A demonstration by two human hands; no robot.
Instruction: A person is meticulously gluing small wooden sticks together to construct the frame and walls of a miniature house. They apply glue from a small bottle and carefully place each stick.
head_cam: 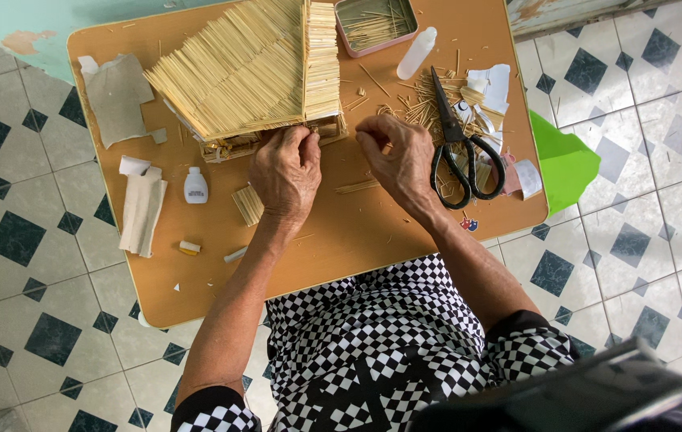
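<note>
My left hand (285,170) is pinched shut at the fingertips against the lower edge of the stick house (253,72), and I can't tell whether a sliver sits in that pinch. My right hand (397,156), fingers curled loosely, hovers just beside it, near the same eave corner. The house lies directly ahead of both hands, nearer the left, its roof ridge running away from me. It is pale straw-coloured, layered in tight rows. Black scissors (457,152) rest right of my right hand on the tabletop (341,240).
</note>
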